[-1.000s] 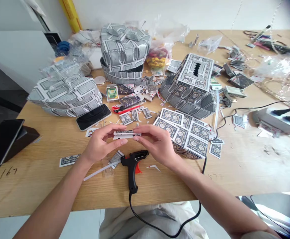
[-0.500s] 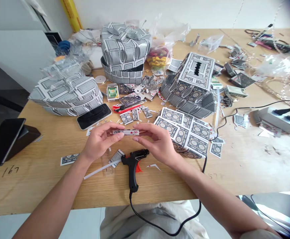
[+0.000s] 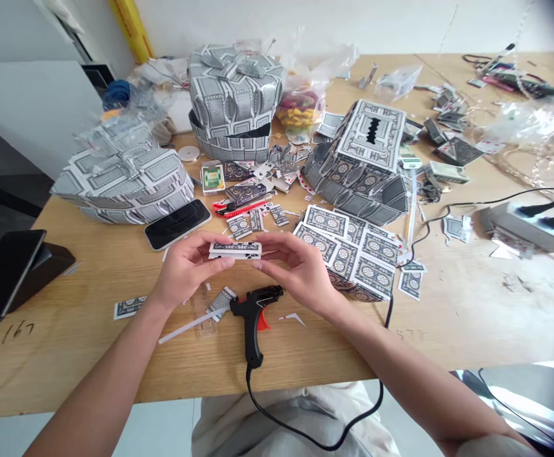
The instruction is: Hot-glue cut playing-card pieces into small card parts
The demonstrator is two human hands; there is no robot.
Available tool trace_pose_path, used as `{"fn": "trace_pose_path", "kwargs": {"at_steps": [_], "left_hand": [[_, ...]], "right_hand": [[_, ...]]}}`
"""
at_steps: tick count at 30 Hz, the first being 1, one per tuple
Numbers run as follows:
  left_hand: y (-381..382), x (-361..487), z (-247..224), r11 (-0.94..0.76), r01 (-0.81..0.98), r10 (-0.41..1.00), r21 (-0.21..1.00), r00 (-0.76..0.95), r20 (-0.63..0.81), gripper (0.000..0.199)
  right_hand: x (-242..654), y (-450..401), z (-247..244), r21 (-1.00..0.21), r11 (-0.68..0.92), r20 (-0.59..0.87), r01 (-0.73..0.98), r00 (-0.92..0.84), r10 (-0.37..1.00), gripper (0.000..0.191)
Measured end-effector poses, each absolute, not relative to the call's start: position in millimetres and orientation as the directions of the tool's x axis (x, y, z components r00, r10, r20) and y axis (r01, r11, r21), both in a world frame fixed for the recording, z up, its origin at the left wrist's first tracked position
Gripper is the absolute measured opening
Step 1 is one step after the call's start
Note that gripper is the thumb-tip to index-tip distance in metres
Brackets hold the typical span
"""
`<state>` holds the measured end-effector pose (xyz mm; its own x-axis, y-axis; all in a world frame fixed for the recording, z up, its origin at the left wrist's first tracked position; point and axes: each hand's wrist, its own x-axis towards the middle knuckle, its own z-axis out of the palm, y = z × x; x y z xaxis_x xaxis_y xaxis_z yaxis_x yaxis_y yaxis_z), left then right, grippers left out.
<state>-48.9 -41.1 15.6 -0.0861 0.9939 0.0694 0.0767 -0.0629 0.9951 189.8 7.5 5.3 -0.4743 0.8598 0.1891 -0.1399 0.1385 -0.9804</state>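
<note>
Between my two hands is a folded playing card (image 3: 235,250), its patterned back and a white strip with black marks showing. My left hand (image 3: 188,266) pinches its left end between thumb and fingers. The right end is held the same way by my right hand (image 3: 300,266). Just below them on the table lies a black glue gun (image 3: 252,317) with an orange trigger, its nozzle pointing right. A white glue stick (image 3: 193,324) and a cut card piece (image 3: 222,302) lie left of it. Right of my right hand sits a card-covered panel (image 3: 353,251).
Woven card baskets stand behind: one at left (image 3: 124,178), one at centre (image 3: 236,95), one at right (image 3: 362,158). A phone (image 3: 178,225), a red cutter (image 3: 241,208) and card scraps lie between. A power strip (image 3: 534,225) is at right; the gun's cable (image 3: 315,438) hangs over the front edge.
The folded card has been tilted between my fingers, so its patterned back now shows where a narrow white edge with a red mark showed before. The view has shifted slightly.
</note>
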Motion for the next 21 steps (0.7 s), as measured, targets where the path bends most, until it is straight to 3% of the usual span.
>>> {"fn": "trace_pose_path", "kwargs": {"at_steps": [11,21], "left_hand": [[-38,-50,9,-0.041,0.077,0.993,0.996,-0.105,0.049,0.044],[-38,-48,5,-0.021,0.081,0.997,0.996,-0.079,0.027,0.052]], "right_hand": [[189,8,3,-0.977,0.179,0.213,-0.120,-0.429,0.878,0.033],[190,8,6,-0.959,0.248,0.283,-0.138,-0.408,0.868,0.032]]}}
